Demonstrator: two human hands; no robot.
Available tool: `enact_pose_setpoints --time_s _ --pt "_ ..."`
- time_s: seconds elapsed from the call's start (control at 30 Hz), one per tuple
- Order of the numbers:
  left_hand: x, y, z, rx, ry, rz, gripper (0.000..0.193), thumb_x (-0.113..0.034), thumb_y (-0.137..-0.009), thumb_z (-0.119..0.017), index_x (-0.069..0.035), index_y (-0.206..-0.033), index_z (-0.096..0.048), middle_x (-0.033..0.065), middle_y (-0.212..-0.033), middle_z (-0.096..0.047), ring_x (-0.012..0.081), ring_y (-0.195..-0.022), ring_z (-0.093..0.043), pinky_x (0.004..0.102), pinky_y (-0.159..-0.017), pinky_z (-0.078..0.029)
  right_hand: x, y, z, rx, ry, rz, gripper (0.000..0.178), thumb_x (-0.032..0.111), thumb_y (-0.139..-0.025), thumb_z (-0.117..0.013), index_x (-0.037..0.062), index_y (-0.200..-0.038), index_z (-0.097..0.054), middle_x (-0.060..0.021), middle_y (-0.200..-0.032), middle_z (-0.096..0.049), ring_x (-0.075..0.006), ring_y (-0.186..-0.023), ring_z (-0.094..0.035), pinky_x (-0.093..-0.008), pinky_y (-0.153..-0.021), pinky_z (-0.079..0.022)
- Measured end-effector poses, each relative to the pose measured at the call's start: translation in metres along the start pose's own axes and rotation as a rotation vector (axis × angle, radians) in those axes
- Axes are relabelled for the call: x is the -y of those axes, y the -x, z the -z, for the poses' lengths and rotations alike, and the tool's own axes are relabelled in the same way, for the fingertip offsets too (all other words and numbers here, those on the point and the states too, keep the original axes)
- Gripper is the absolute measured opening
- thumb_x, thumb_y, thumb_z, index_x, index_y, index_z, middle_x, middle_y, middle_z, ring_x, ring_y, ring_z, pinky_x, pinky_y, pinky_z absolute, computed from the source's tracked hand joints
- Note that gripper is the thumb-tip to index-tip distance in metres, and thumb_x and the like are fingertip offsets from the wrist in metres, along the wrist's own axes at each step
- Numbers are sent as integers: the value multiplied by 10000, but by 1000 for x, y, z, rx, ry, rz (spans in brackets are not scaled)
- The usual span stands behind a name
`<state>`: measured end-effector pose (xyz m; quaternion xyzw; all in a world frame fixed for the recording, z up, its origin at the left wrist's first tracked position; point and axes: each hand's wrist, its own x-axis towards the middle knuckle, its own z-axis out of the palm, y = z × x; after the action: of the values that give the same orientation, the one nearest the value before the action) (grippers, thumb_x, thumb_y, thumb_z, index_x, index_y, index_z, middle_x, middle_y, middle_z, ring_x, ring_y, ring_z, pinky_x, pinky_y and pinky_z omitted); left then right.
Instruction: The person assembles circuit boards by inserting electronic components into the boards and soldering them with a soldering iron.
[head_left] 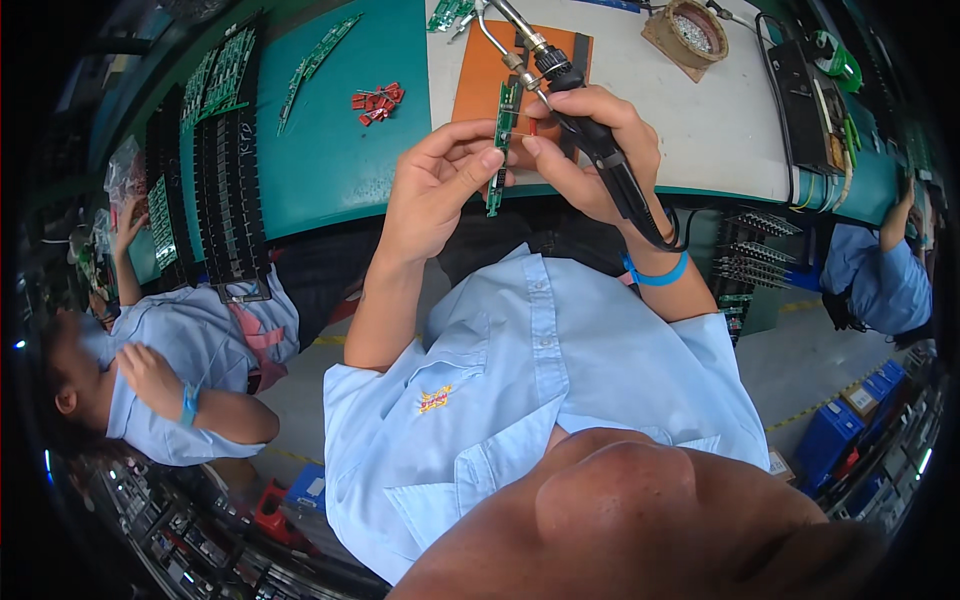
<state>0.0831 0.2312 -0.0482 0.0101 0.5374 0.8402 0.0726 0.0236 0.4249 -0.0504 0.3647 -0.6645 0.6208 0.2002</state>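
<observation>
My left hand (436, 180) is closed on a narrow green circuit board (501, 160), held upright on edge between thumb and fingers. My right hand (604, 150) grips a black-handled soldering iron (618, 178) that lies across the palm, its metal front part pointing up and away. Between the right thumb and forefinger, a small red part (533, 127) with thin wire leads sits against the board's right side. Fingers partly cover it, so whether the leads are in the board I cannot tell. Several like red parts (378, 102) lie in a pile on the green mat at left.
An orange board (478, 80) lies under my hands. Beyond are a round pot of pale granules (690, 35) and a black box (805, 105) with cables. Racks of circuit boards (228, 180) stand at left. Co-workers sit on both sides, one with a hand (150, 375) raised.
</observation>
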Motion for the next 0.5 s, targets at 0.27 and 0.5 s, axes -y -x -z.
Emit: enact_pose_setpoints --time_s 0.27,0.5 --pt "2 -2 1 21 -85 1 339 -19 -978 -650 79 -1294 -576 188 -1127 -700 197 -913 -695 292 -817 -604 -4 -2 -4 -76 -17 43 451 -60 -731 -776 40 -1149 -642 -94 -948 -746 -155 -702 -712 -237 -599 -566" --pt "3 -1 -2 30 -71 15 352 -34 -973 -665 72 -1297 -577 181 -1120 -705 183 -910 -697 280 -818 -602 -2 4 3 -15 -3 -24 499 -52 -749 -803 42 -1190 -586 -147 -1011 -737 -205 -830 -722 -275 -691 -598"
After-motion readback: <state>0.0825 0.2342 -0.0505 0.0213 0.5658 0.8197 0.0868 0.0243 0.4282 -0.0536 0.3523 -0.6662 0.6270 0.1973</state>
